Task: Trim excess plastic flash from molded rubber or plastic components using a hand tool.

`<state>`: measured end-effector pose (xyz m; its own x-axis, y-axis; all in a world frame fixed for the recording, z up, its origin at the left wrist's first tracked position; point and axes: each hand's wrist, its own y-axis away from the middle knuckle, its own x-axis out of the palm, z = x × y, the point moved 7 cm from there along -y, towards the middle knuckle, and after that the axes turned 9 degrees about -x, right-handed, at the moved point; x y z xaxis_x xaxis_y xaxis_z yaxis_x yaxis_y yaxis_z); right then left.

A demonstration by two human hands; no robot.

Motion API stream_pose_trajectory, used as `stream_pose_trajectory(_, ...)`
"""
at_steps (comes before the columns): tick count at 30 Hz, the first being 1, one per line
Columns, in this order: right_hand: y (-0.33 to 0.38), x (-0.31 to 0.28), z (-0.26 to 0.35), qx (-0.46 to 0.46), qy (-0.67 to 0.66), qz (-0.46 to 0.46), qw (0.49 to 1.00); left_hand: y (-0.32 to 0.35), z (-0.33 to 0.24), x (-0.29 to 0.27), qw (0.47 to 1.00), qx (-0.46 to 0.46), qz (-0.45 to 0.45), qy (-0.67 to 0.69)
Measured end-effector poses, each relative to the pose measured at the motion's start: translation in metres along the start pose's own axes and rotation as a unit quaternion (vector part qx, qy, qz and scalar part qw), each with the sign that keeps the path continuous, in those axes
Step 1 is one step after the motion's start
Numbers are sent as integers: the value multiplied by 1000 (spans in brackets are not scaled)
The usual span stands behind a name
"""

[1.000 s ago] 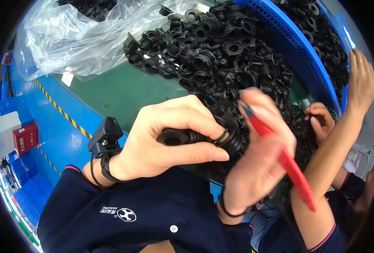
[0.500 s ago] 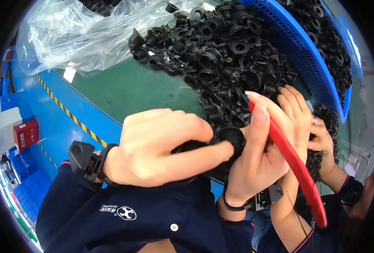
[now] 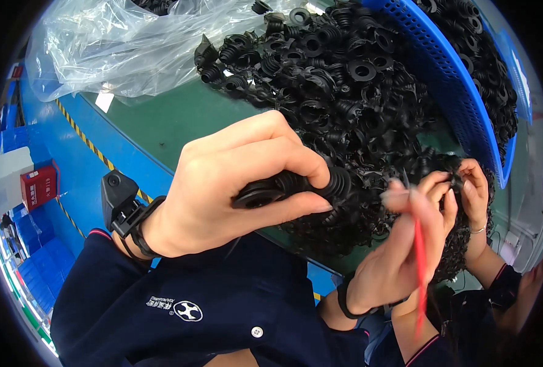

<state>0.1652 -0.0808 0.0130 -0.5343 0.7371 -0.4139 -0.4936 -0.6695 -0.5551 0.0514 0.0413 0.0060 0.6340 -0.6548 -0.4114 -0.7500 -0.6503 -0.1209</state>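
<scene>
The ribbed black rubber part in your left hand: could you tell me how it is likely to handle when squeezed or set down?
The ribbed black rubber part looks bellows-like, so it probably flexes under the left hand rather than staying stiff. It seems light, since thumb and fingers alone carry it. Its round flanged end suggests that it might roll if laid on the green table.

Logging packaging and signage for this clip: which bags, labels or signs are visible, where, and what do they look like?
Plastic bag: top left on the table, clear, crumpled, holding black parts.
Label: below the bag's edge, small white tag.
Red box: far left by the floor, red, boxy, with a pale panel.
No screens.
</scene>
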Motion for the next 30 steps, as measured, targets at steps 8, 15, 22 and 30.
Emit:
stream_pose_trajectory(8, 4, 21, 23, -61, -47, 217, 973, -2, -4, -1, 1000, -18, 15, 1)
stream_pose_trajectory(15, 7, 22, 16, -98, -114, 228, 962, 0, -6, -2, 999, -40, 26, 15)
stream_pose_trajectory(22, 7, 21, 19, -106, -91, 257, 956, 0, -8, -1, 999, -23, 27, 19)
stream_pose_trajectory(30, -5, 21, 40, -149, 163, 228, 948, 0, -10, -2, 999, -33, 7, 17)
